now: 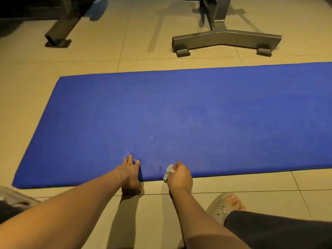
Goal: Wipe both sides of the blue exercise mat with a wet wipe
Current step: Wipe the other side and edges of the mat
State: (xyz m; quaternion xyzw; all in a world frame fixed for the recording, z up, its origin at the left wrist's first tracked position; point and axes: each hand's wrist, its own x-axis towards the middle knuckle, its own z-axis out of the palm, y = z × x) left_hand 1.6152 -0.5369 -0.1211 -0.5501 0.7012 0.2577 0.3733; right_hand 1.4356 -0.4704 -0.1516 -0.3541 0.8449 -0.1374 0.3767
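blue exercise mat (pixel 179 114) flat on the tiled floor (pixel 27 105), near edge pressed by the flat-fingered left hand (pixel 130 174), right hand (pixel 180 176) clenched round the wet wipe (pixel 169 170) at that edge; risks smearing floor grit onto it if dragged off

Our mat (pixel 179 114) lies flat on the floor (pixel 89 56). At its near edge, our left hand (pixel 130 174) rests left of our right hand (pixel 179 177), which holds the wipe (pixel 168 170). Behind the mat stand two frames (pixel 226 39); our foot (pixel 224 207) sits near right.
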